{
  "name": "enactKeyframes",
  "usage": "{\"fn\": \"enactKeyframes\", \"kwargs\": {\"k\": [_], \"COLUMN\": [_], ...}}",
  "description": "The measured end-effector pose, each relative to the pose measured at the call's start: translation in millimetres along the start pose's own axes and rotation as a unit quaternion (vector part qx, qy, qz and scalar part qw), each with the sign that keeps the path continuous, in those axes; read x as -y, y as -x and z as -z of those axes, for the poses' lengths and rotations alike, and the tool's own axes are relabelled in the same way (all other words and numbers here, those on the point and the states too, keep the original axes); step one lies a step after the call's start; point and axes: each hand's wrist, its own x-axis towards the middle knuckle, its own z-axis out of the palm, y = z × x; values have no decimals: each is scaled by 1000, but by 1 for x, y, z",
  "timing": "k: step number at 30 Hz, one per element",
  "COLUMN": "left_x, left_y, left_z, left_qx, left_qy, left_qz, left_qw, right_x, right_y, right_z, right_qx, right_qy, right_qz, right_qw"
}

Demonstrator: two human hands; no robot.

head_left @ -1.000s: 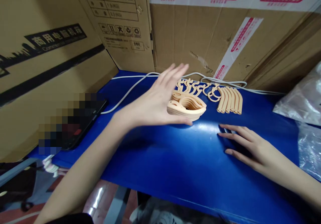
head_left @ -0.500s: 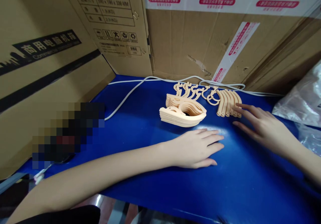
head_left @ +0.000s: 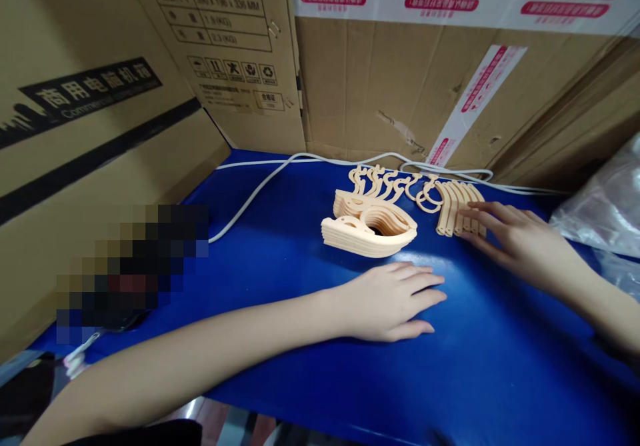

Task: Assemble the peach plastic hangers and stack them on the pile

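My left hand (head_left: 393, 299) lies flat and open on the blue table (head_left: 300, 279), just in front of a stack of peach-coloured curved cut-out pieces (head_left: 367, 227). Its fingers point right and hold nothing. My right hand (head_left: 520, 243) is open too, fingers spread, with the fingertips resting on a row of peach curved strips (head_left: 453, 207) to the right of the stack. Behind the stack lie several small hook-shaped peach pieces (head_left: 383, 181).
Cardboard boxes (head_left: 380, 86) wall in the table at the back and on the left (head_left: 90, 139). A white cable (head_left: 260, 183) runs along the back edge. A dark device, blurred out, (head_left: 130, 266) sits at the left. Clear plastic bags (head_left: 605, 206) lie at the right.
My left hand came down from beside the stack and settled flat on the table in front of it. My right hand moved up from the table to the row of strips.
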Motion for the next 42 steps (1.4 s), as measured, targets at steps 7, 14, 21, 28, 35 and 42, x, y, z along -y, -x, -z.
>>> {"fn": "enactKeyframes", "kwargs": {"k": [7,14,21,28,35,42], "left_x": [-1,0,-1,-3,-2,-1], "left_y": [1,3,5,5,5,5], "left_z": [1,1,3,4,2,4], "left_qx": [8,14,11,10,-6,2], "left_qy": [14,39,64,72,69,76], "left_qz": [10,22,25,30,21,23], "left_qw": [1000,999,998,997,997,997], "right_x": [1,-6,-1,3,6,13], "right_y": [8,26,31,32,30,30], "right_z": [4,-3,-8,-8,-14,17], "right_qx": [-6,18,39,33,26,56], "right_qy": [-13,-32,-68,-52,-37,35], "right_qz": [-44,-125,-108,-106,-96,-136], "right_qw": [999,992,991,992,994,988]}}
